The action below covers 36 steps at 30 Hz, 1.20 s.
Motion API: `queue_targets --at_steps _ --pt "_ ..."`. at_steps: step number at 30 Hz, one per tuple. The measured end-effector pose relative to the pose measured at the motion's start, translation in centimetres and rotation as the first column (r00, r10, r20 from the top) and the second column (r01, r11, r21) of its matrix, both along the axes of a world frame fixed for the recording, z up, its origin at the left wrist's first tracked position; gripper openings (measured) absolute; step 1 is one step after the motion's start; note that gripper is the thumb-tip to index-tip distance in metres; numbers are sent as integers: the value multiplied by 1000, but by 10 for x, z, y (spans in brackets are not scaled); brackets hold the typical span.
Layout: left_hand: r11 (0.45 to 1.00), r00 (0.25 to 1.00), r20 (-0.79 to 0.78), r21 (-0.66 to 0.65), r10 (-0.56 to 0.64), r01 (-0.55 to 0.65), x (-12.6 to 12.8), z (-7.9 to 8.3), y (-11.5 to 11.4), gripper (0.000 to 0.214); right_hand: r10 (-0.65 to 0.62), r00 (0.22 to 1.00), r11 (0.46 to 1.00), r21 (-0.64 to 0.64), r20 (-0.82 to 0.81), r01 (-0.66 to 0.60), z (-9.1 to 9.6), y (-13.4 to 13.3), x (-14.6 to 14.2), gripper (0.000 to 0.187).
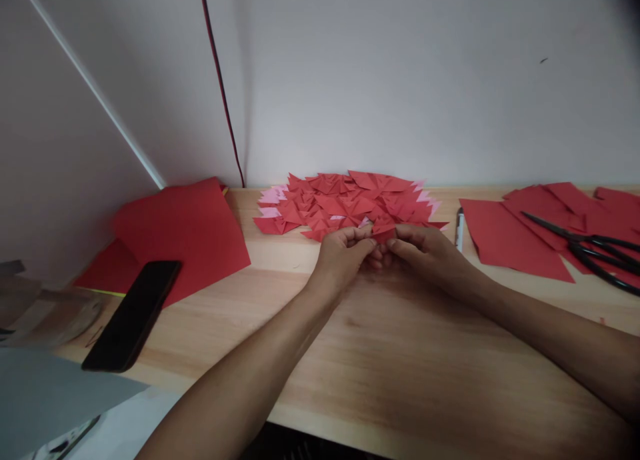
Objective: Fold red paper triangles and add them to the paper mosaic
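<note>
Between my two hands is a small folded piece of red paper point(384, 232), pinched from both sides just above the table. My left hand point(345, 250) is closed on its left edge, with the thumb toward me. On the opposite edge my right hand point(425, 250) grips it with thumb and fingers. The fingers cover part of the folds. Right behind the hands lies a wide heap of folded red and pink paper pieces point(320, 203) with pointed tips, against the wall.
Red paper sheets point(185, 237) lie at the left, a black phone point(133, 317) partly over them. To the right are a marker point(459, 230), cut red paper pieces point(515, 240) and black-handled scissors point(595, 247). A dark red cord point(220, 80) runs down the wall. The table's front edge point(320, 433) is near me.
</note>
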<state>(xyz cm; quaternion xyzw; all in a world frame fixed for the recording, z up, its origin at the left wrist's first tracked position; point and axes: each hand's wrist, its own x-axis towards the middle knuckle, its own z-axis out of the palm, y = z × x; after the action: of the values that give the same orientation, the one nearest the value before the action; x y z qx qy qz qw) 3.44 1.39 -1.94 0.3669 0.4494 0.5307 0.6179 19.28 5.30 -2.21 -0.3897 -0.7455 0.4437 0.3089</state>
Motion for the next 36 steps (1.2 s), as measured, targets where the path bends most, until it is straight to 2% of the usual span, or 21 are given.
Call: queue_targets --at_steps 5,10,12,17,20,26,32,36 --pt "999 1000 0 43 -17 17 -2 -1 -2 9 16 1000 999 33 2 -16 0 0 -1 16" --pt "998 1000 0 63 2 -2 -2 0 -4 13 64 997 998 -8 -34 -64 2 -2 -2 19" --pt "999 999 18 27 41 -41 -3 2 -4 12 33 998 999 -3 -44 -34 3 -2 -3 21" --pt "991 991 40 -41 128 -127 -4 8 -2 9 -169 966 984 26 -197 177 -2 -1 -2 14" --pt "992 991 65 -51 118 -115 -4 8 -1 10 -170 946 982 34 -275 186 -7 0 -1 19" --pt "995 993 64 -29 100 -99 -3 4 0 10 -145 979 975 148 -146 167 -13 -1 2 21" --pt "995 994 34 -17 102 -101 -2 5 -1 9 -156 983 973 160 -93 169 -15 -1 2 23" --pt "995 995 31 -23 93 -92 -2 5 0 10 -167 983 963 200 -71 178 -10 -4 0 22"
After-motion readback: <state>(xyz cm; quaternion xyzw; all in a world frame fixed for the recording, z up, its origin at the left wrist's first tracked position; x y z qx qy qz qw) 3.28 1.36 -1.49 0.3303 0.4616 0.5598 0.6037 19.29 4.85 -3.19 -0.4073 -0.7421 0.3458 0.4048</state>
